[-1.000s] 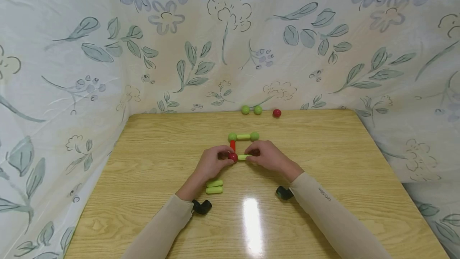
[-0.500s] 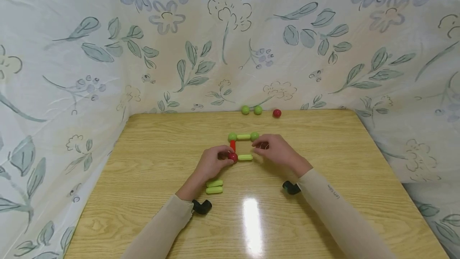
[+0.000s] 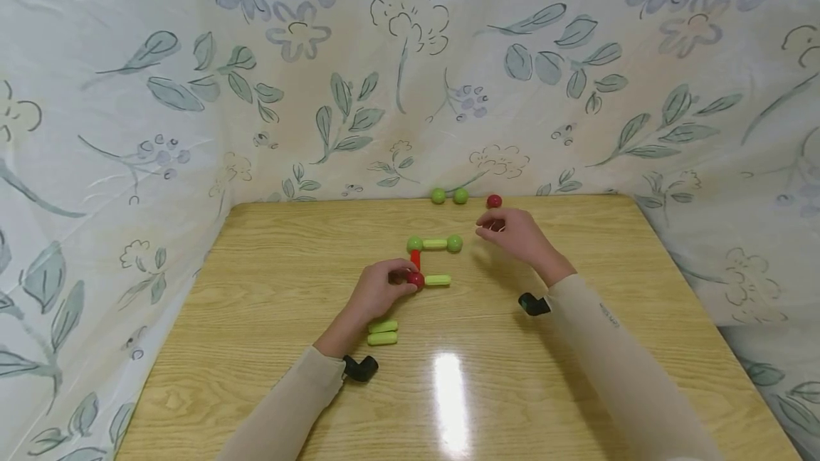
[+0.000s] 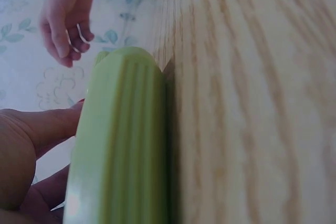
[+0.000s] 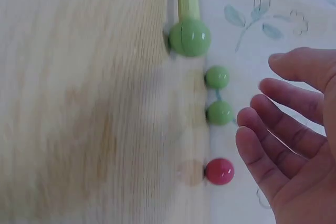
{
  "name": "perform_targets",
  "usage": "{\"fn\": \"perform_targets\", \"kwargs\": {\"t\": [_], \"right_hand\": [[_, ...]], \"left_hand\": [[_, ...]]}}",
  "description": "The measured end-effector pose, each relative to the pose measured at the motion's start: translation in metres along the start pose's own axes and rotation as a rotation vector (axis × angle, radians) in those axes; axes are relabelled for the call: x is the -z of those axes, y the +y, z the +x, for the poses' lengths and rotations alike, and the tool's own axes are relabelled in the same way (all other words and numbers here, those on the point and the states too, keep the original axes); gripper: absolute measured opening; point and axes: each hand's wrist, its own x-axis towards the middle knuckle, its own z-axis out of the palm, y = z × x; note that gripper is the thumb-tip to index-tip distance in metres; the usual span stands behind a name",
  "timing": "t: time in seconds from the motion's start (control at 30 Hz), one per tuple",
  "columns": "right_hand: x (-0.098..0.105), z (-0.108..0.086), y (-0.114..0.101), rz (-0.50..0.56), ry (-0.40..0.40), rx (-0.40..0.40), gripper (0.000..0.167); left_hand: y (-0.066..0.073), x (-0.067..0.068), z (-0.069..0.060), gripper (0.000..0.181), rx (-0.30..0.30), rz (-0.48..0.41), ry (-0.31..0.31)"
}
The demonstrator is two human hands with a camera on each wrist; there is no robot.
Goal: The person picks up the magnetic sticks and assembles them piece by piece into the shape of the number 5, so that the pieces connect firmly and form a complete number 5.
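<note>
The left hand pinches a red ball at the lower left corner of a joined shape. From that ball a red rod runs up to a green ball, and a light green rod points right with its far end bare. Another light green rod links the upper ball to a second green ball. Holding nothing, the right hand hovers just in front of a loose red ball; in the right wrist view its fingers are relaxed and apart, beside that red ball.
Two loose green balls stand at the table's back edge, near the patterned cloth. Two light green rods lie by the left wrist, one large in the left wrist view.
The right hand has let go of the lower light green rod and moved back and right, toward the loose red ball. The left hand has stayed in place on its red ball.
</note>
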Motion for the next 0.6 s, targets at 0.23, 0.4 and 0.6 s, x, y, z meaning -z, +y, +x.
{"fn": "perform_targets", "kwargs": {"t": [0.23, 0.4, 0.6], "right_hand": [[0.012, 0.015, 0.02, 0.037, 0.076, -0.055, 0.03], [0.022, 0.026, 0.033, 0.032, 0.073, -0.096, 0.031], [0.029, 0.037, 0.044, 0.009, 0.072, -0.124, 0.034]], "left_hand": [[0.001, 0.001, 0.001, 0.025, 0.003, 0.008, -0.008], [0.0, 0.001, 0.002, 0.026, 0.001, 0.015, -0.012], [-0.002, 0.002, 0.002, 0.025, -0.001, 0.011, -0.016]]}}
